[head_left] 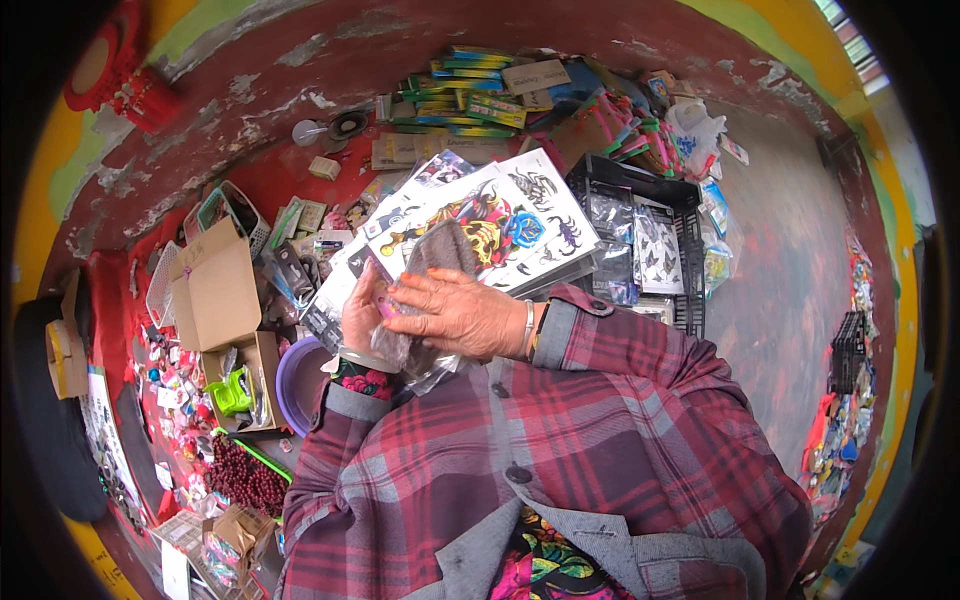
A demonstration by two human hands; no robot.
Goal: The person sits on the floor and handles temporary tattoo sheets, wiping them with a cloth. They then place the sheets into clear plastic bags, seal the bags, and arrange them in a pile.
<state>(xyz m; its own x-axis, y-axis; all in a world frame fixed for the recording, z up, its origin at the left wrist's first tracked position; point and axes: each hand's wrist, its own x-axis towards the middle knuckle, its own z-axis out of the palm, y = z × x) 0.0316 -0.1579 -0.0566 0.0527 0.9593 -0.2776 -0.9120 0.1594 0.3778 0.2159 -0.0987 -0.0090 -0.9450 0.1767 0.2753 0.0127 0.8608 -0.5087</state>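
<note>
My left hand (360, 312) is at the middle, thumb up, gripping a clear plastic packet (436, 372) whose loose lower edge hangs below my hands. What the packet contains is mostly covered, though a bit of pink shows. Across from it, my right hand (470, 318) presses a grey-brown cloth (440, 252) against the packet, fingers together over the cloth. Part of the cloth sticks up above the fingers. Just beyond both hands lies a stack of temporary tattoo sheets (555, 235), the top one printed with a blue rose, scorpions and other colourful designs.
A black plastic crate (690, 215) with packaged sheets stands to the right. On the left are an open cardboard box (225, 290), a purple basin (300, 385) and dark red beads (245, 475). Several yellow-green boxes (465, 90) are piled along the far wall.
</note>
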